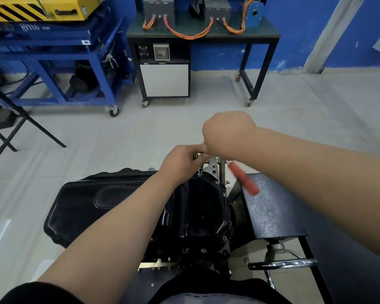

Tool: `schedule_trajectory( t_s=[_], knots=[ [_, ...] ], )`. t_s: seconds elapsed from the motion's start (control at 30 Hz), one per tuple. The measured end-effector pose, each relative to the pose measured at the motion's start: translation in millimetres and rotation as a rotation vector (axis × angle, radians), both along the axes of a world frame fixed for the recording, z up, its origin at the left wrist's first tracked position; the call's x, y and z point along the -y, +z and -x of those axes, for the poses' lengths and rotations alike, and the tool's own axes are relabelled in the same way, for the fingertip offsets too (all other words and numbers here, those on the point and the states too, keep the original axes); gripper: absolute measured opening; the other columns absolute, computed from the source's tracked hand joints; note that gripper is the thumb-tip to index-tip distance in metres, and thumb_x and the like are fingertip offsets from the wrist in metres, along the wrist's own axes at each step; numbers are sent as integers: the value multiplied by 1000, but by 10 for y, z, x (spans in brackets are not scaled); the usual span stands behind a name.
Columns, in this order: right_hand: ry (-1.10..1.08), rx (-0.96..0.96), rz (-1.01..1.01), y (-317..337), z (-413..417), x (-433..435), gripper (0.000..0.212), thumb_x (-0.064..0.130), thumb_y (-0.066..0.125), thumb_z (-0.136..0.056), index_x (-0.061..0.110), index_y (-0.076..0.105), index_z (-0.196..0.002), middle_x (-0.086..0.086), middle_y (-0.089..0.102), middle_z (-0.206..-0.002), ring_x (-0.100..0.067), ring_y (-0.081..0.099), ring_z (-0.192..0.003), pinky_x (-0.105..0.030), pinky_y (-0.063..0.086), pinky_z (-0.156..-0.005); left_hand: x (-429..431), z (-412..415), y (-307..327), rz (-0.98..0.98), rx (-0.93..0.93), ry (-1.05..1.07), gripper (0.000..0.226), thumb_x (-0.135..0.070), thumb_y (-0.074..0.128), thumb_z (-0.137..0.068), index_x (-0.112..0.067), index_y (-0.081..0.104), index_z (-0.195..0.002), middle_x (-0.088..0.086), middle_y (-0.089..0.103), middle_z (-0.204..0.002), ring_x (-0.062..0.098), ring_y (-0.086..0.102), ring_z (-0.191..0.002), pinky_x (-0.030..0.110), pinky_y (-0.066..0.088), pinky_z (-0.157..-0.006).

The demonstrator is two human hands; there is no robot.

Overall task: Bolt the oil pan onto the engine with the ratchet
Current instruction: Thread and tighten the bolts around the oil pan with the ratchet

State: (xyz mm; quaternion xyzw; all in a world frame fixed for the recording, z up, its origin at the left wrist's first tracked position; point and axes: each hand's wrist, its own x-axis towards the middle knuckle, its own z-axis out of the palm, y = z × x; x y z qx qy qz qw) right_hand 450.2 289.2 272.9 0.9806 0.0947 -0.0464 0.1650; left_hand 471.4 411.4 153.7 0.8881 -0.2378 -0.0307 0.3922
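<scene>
So the black oil pan sits upside-down-engine style on top of the engine, dead centre and low in the head view, and all the action is at the pan's far right corner. The left hand is over that corner with its fingers curled tight around the metal head end of the ratchet, and the socket end drops straight down onto the flange there. The ratchet's red handle sticks out to the right of the pan, blurred, with no fingers on it that I can see. The right hand is balled up just beyond the corner, thumb touching the left hand's fingers; its fingers are tucked out of sight, so I honestly can't tell if it's gripping anything. Bolts sit along the pan's near edge and up its right edge. Room-wise: the right edge is tight, with a black plate just beside it and a chrome crank handle near the pan's near right corner. Left of the pan and beyond it is open tiled floor, with a blue frame cart and a black bench well beyond.
</scene>
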Motion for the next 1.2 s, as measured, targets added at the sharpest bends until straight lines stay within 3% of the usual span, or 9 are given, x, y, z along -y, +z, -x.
schedule_trajectory(
  t_s=[0.13,0.27,0.33,0.5,0.63,0.8,0.97,1.1,1.2],
  knots=[
    [177,-113,-18,166,-62,169,22,32,57,-86,14,57,-99,-5,57,-92,-26,58,-78,-33,46,-60,12,13,-8,-41,39,6,29,-37,49,-92,-23,51,-67,-6,40,-47,11,39,-49,28,30,-49],
    [38,54,-11,102,22,70,32,38,48,-89,19,45,-63,-1,48,-68,-17,42,-53,-24,26,-47,15,-7,15,-43,11,20,20,-41,48,-91,-34,59,-75,-9,46,-49,7,43,-51,26,34,-52],
    [-54,30,3,36,67,-48,33,34,48,-88,20,42,-59,2,42,-64,-14,38,-51,-23,23,-47,1,-2,27,-25,4,19,22,-44,51,-87,-42,58,-66,-11,48,-47,5,43,-50,25,31,-49],
    [13,-16,60,136,79,-117,25,29,49,-91,16,53,-69,1,45,-68,-19,47,-57,-24,28,-48,-16,-3,11,-26,-9,11,33,-42,47,-93,-20,64,-74,-5,39,-45,10,36,-45,29,33,-50],
    [238,6,131,140,76,-92,15,14,49,-89,14,60,-98,-4,55,-96,-27,53,-93,-35,37,-68,-11,-8,9,-17,-55,4,41,-40,50,-92,-23,42,-56,-5,39,-46,10,36,-46,28,30,-49],
    [-9,129,-3,77,47,-61,41,44,50,-85,19,41,-54,0,41,-59,-17,36,-49,-23,25,-47,-13,-19,25,4,-40,-1,23,-43,49,-91,-28,63,-79,-9,46,-49,5,44,-50,26,35,-50],
    [-140,120,-43,-20,32,-202,35,32,46,-91,18,42,-60,0,39,-63,-17,35,-50,-23,21,-46,-15,-36,10,20,-28,35,34,-40,47,-93,-27,47,-61,-9,43,-43,5,39,-45,26,27,-46],
    [107,53,80,53,-65,-140,11,19,50,-91,17,59,-85,0,50,-82,-21,51,-69,-29,38,-57,-9,-24,13,18,-39,54,42,-39,46,-94,-23,39,-56,-7,41,-45,9,38,-47,27,26,-46],
    [64,71,46,98,-87,-55,27,37,53,-87,18,55,-68,1,50,-70,-19,49,-60,-26,39,-56,2,-19,16,-20,-20,29,30,-41,44,-94,-23,54,-71,-9,45,-53,17,45,-58,28,29,-50]
  ],
)
